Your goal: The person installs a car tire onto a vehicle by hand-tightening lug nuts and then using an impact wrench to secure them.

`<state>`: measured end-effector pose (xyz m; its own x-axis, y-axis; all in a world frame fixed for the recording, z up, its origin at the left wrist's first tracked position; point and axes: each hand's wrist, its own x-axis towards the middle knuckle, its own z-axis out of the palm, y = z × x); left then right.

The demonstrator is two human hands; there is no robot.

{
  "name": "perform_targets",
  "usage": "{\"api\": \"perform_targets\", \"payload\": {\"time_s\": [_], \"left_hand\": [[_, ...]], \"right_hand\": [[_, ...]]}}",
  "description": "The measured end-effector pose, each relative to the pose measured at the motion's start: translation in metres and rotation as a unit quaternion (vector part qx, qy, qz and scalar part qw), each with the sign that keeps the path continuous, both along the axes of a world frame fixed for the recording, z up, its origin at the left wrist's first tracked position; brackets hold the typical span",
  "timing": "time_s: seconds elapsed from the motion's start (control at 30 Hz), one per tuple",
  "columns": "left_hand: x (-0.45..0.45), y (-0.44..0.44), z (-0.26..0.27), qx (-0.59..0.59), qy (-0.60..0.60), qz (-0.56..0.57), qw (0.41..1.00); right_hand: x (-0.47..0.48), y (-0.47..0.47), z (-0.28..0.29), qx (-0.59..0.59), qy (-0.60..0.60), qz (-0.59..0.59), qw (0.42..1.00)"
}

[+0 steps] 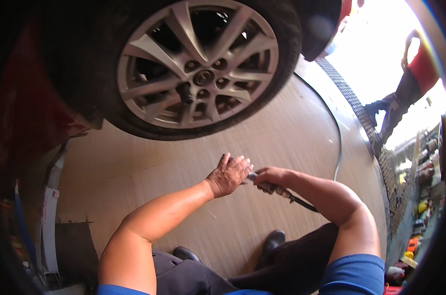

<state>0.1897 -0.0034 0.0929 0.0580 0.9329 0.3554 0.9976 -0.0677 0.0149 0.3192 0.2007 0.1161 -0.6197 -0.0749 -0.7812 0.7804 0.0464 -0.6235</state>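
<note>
A raised car wheel with a silver alloy rim (198,65) fills the upper middle of the view. A dark socket (186,93) sits at one of its lug nut holes and sticks outward. Below the tire, my right hand (274,177) grips an air tool (253,177) by its handle; a black hose runs from its lower end. My left hand (230,173) lies over the front part of the tool, with fingers extended and palm turned down. The tool's front is hidden under that hand, so I cannot tell its exact kind.
An air hose (339,125) curves over the floor (152,166) at the right. A floor grating (355,99) runs past it, with another person (411,81) standing beyond. Tools and containers line the far right edge. At left are a red car body panel (27,92) and a white metal post (50,217).
</note>
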Motion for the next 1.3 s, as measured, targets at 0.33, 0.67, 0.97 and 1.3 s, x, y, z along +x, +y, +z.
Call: {"api": "perform_targets", "payload": {"time_s": [0.33,0.67,0.97,1.3], "left_hand": [[-0.013,-0.007,0.026,-0.003,-0.15,-0.052,0.987],[-0.105,-0.048,0.045,0.013,-0.741,0.321,0.589],[-0.027,-0.049,0.123,0.214,-0.93,0.092,0.284],[-0.052,-0.039,0.129,0.264,-0.949,-0.036,0.166]], "right_hand": [[0.004,-0.035,0.02,-0.065,0.027,0.015,0.997],[-0.005,-0.033,0.088,0.113,0.201,0.146,0.962],[-0.028,-0.077,0.139,0.324,0.249,0.278,0.869],[-0.053,-0.064,0.097,0.373,0.511,0.154,0.759]]}}
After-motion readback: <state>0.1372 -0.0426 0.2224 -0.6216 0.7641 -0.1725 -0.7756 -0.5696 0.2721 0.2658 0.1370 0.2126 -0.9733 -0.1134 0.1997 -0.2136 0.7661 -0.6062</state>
